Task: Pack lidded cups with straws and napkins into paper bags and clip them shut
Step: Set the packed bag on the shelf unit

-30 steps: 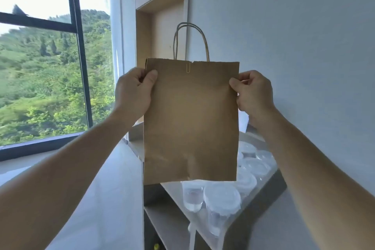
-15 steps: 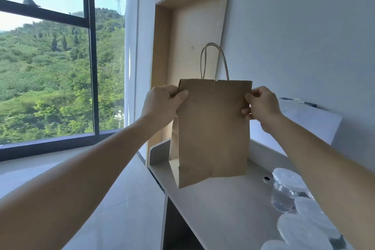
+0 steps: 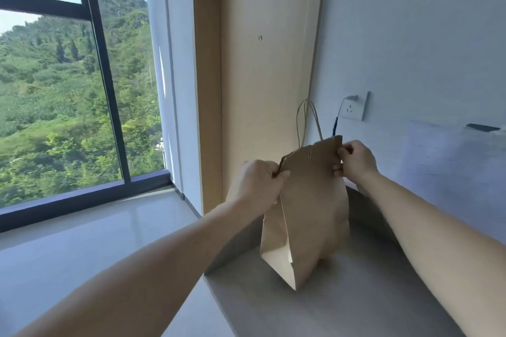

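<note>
Bag (image 3: 312, 200) upright at grey counter (image 3: 356, 298) nr window (image 3: 68, 90); L hand (image 3: 257, 180), R hand (image 3: 356, 160) grip on top corners.

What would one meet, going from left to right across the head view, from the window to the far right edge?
window → left hand → paper bag → right hand → dark flat object at the far right. Both hands pinch the bag's top corners.
</note>
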Tool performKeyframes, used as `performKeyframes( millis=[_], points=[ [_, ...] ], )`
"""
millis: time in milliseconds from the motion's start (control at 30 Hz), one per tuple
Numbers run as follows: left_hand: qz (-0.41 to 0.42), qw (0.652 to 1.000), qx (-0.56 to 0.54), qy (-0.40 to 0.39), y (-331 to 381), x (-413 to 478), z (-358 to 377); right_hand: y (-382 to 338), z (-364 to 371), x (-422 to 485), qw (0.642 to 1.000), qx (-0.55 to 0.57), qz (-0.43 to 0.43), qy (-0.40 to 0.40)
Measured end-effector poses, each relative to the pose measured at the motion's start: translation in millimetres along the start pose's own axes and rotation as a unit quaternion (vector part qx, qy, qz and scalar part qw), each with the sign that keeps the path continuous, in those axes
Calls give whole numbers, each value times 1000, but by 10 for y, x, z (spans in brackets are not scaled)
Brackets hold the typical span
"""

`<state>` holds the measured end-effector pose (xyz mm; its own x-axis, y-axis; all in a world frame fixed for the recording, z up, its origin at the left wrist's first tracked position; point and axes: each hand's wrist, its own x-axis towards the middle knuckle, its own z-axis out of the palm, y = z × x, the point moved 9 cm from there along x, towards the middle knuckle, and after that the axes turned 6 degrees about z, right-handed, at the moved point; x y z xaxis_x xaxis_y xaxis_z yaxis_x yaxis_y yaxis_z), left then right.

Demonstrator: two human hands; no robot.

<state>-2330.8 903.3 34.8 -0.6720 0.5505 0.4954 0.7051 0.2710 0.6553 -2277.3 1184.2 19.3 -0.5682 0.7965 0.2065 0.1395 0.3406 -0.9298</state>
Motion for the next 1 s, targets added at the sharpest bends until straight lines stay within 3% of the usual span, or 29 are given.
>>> performKeyframes(
  millis=[367, 767, 1000],
  points=[
    [0, 999, 38, -14, -501, 658, 757, 605, 247, 961, 999, -6, -13, 43],
    [25, 999, 29, -8, -453, 673, 747, 823, 237, 901, 997, 62, 3, 38],
    [-23, 999, 19, -40, -382, 613, 797, 756, 170, 661, 998, -12, 51, 18]
  ],
)
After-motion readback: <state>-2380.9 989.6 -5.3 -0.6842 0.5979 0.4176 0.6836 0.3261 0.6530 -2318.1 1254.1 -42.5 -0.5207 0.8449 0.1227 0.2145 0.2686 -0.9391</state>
